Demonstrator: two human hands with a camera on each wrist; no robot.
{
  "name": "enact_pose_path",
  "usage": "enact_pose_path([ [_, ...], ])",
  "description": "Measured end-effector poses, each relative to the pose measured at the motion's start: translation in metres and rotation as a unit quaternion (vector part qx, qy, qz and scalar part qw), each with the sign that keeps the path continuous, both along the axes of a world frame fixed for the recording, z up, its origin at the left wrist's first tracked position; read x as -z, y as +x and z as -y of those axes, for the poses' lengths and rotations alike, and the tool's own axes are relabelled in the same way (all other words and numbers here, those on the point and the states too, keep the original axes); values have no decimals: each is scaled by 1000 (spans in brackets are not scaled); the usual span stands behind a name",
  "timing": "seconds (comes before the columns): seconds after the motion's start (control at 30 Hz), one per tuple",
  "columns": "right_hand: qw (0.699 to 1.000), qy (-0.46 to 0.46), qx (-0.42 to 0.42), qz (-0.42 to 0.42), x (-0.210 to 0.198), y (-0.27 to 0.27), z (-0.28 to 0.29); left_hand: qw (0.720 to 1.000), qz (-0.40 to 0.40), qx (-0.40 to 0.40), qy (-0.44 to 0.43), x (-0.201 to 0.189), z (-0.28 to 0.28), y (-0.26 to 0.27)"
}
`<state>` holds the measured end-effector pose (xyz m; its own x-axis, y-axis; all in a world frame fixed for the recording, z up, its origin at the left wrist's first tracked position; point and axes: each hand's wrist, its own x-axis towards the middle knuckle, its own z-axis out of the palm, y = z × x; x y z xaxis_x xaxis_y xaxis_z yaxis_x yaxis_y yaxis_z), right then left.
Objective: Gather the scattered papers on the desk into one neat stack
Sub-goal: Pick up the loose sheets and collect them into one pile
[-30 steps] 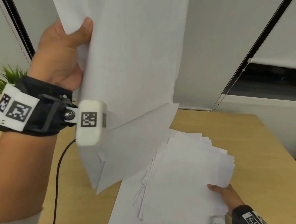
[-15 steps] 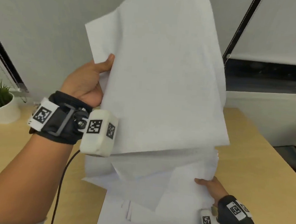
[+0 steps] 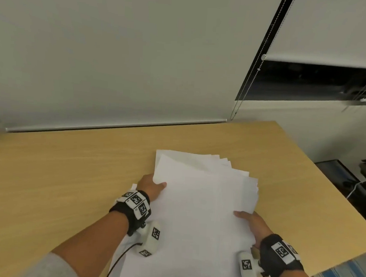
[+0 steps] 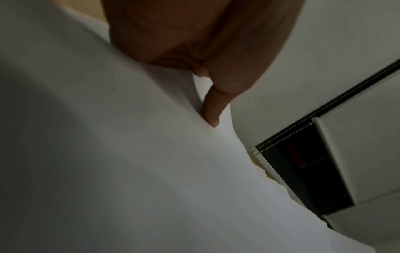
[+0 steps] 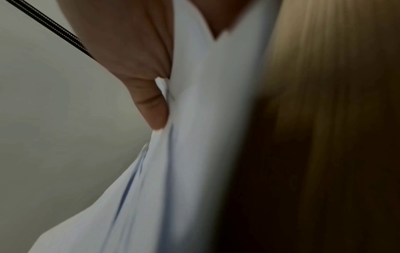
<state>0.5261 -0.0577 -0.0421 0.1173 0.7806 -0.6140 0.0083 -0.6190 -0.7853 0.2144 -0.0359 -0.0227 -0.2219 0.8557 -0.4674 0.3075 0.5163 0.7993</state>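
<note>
Papers (image 3: 203, 204): lying in one loose pile on the desk (image 3: 68, 174), far corners fanning out.
Left hand (image 3: 151, 186): I am pinching the pile's left edge.
Right hand (image 3: 253, 225): I am gripping its right edge.
Remaining: squaring the edges.

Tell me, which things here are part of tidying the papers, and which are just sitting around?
Part of the job:
papers, a fanned pile on the desk
left hand, pinching the pile's left edge
right hand, pinching its right edge

Just there:
window blind
bead cord
</note>
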Motion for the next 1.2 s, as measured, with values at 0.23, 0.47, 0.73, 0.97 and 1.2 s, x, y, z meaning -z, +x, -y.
enact_pose_path([
  [0.23, 998, 27, -29, -39, -13, -4, 2, 975, 167, 148, -10, -9, -1, 29],
  [0.47, 996, 52, -75, -8, -2, -6, 0, 949, 262, 162, -66, 5, 18, 32],
  [0.73, 999, 40, -30, -13, 1, -6, -2, 920, 36, 369, -131, -10, 71, -34],
  [0.97, 999, 34, -22, 8, 4, -3, -4, 919, 38, 368, -134, 7, 151, -73],
  [1.2, 999, 42, 16, 30, 0, 2, -10, 958, -269, 88, -35, 20, 162, -81],
])
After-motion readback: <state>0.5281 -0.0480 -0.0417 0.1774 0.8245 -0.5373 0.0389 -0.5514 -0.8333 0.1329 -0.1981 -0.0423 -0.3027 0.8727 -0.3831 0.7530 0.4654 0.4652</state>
